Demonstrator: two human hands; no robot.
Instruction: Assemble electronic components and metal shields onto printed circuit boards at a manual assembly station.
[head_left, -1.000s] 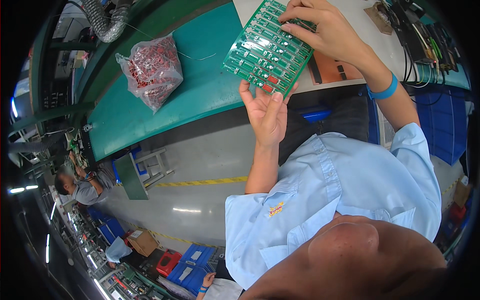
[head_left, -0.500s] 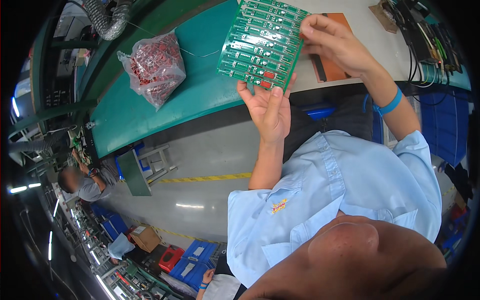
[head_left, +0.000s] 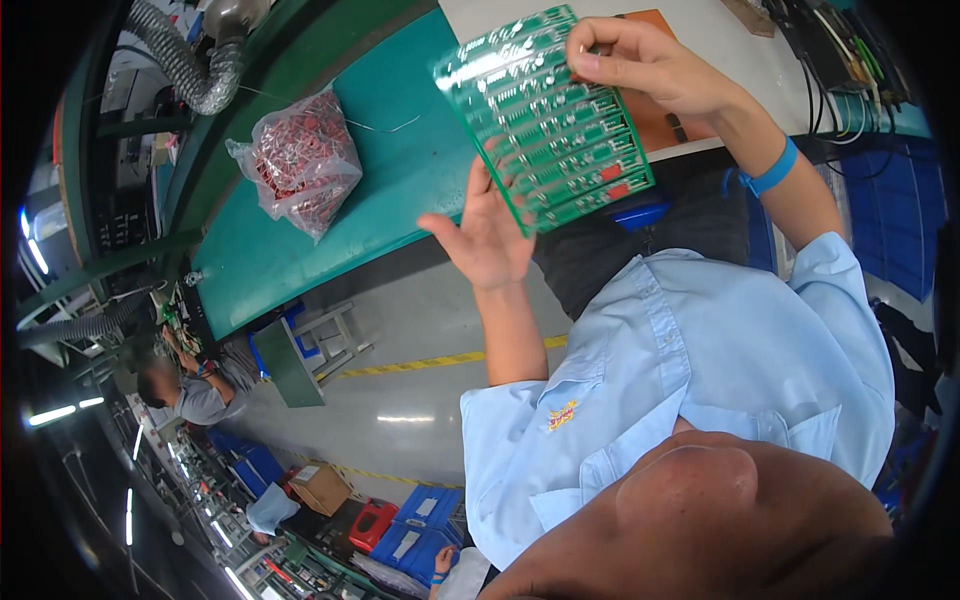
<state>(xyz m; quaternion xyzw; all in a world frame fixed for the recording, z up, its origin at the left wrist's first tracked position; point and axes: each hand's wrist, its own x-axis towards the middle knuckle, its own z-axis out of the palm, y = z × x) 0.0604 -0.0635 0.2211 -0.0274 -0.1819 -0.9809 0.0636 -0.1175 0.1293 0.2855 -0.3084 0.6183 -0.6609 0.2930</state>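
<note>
A green circuit board panel (head_left: 560, 130), divided into several strips, is held up in front of me, tilted. My right hand (head_left: 665, 72) pinches its upper right edge between thumb and fingers; a blue strap circles that wrist. Two red components (head_left: 614, 181) sit side by side near the board's lower right corner. My left hand (head_left: 487, 238) is at the lower left edge of the board, palm up and open, its thumb spread away. Some of its fingers are partly behind the board, so I cannot tell whether they touch it.
On the green bench mat (head_left: 400, 190) lies a clear plastic bag (head_left: 305, 165) full of red parts. An orange-brown sheet (head_left: 650, 125) lies under the right hand. Cables and tools (head_left: 850, 70) crowd the far right. A stool (head_left: 290, 365) and a co-worker (head_left: 205, 395) are at left.
My left hand has let go of the board's lower edge, and its thumb has swung out to the left. The board, still in my right hand, has turned, its lower end swinging right.
</note>
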